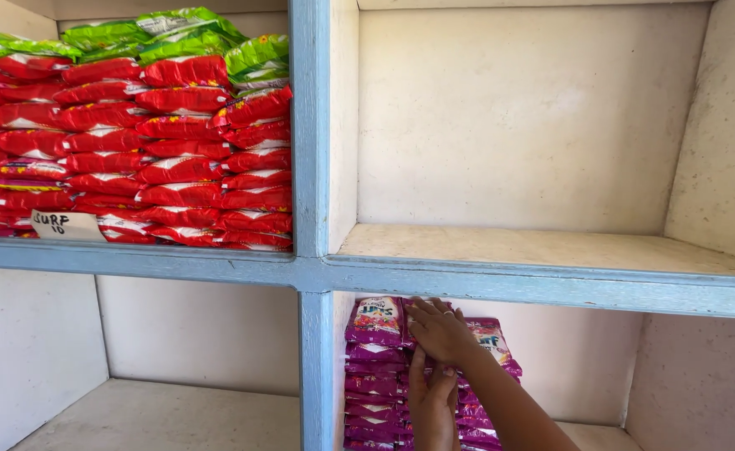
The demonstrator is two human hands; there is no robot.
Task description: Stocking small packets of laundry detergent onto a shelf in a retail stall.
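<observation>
Both hands in lower right shelf compartment, on stack of magenta packets. Right hand flat on top of stack, fingers spread, not clenched, pressing top packet. Left hand below it, fingers straight against front of stack, nothing gripped. Stack tight against blue divider. Upper left compartment full of red packets, green packets on top, paper label at front.

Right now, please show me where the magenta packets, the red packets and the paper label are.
magenta packets [376,321], head view, top packet's front.
red packets [179,171], head view, stack's middle.
paper label [65,225], head view, its centre.
</observation>
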